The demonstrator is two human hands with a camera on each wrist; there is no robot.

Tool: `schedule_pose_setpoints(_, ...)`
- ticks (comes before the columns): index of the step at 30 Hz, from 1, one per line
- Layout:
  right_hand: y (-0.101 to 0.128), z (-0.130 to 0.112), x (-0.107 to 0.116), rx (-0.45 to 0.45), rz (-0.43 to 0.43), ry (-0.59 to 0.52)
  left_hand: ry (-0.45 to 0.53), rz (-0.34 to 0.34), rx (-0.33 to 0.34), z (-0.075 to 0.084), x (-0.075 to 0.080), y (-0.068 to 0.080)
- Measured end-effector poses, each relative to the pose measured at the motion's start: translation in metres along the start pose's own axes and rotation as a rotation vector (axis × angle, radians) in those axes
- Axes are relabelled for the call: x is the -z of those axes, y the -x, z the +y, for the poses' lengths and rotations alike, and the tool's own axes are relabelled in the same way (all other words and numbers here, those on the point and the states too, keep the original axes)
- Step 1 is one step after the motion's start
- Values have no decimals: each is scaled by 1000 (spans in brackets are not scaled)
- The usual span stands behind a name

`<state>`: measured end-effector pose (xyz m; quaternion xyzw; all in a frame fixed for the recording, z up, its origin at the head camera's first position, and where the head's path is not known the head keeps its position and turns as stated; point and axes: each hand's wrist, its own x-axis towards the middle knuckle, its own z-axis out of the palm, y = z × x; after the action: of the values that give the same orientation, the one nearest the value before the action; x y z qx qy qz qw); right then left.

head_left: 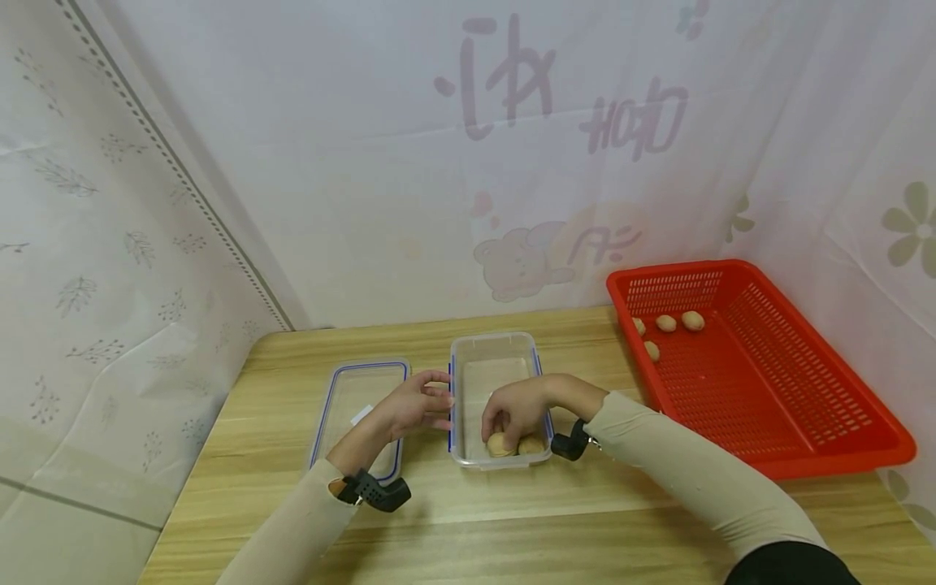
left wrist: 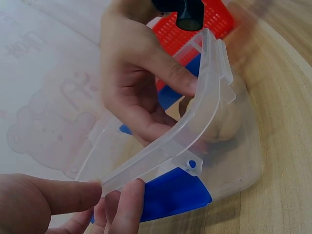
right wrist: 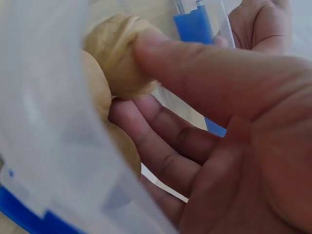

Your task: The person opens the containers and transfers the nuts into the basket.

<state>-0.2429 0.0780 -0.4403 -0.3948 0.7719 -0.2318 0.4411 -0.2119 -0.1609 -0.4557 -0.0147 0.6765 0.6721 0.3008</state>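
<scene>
A clear plastic food box (head_left: 468,357) with blue side latches stands in the middle of the table. My right hand (head_left: 515,406) reaches into its near end and grips a tan, ridged walnut (right wrist: 122,53) between thumb and fingers. More walnuts (head_left: 532,444) lie beside it at that end, partly hidden by the hand and the cloudy wall. At the box's left side, my left hand (head_left: 418,404) pinches the rim by a blue latch (left wrist: 175,195), thumb on the edge and fingers below.
The clear lid (head_left: 369,374) with a blue seal lies flat left of the box, partly under my left forearm. At the right stands a red slotted basket (head_left: 760,366), with several walnuts (head_left: 692,320) at its far left. A patterned curtain (head_left: 366,203) hangs behind the table.
</scene>
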Motion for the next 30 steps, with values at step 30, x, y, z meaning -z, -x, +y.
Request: schedule_pose_setpoints(30, 22, 0, 20, 229, 274, -145, -8, 7, -7, 0, -1, 1)
